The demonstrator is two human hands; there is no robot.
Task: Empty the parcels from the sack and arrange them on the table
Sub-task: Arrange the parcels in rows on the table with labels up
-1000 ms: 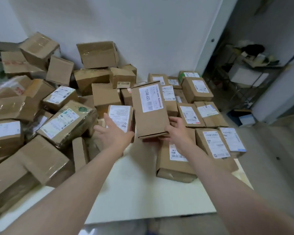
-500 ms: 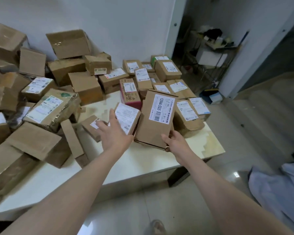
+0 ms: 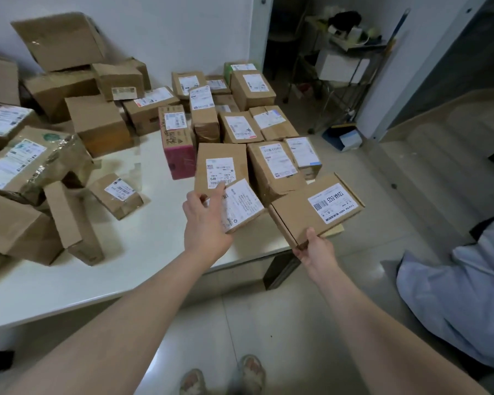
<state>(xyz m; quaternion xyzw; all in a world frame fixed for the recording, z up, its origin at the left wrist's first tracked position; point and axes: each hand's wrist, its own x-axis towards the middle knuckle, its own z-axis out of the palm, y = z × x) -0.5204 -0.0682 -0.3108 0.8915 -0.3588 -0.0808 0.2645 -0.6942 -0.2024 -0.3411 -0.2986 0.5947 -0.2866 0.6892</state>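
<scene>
Both brown, white-labelled — left hand [image 3: 206, 227] grips small parcel [image 3: 244, 207], right hand [image 3: 315, 250] flat parcel [image 3: 298, 216].

arms: 2 bare forearms stretched forward, nearly straight | left hand [image 3: 206, 223]: holding the near end of a small brown cardboard box with a white label [image 3: 243, 203], index finger laid on top | right hand [image 3: 314, 250]: pinching the near corner of a flat brown cardboard mailer box [image 3: 294, 218], thumb on top
</scene>
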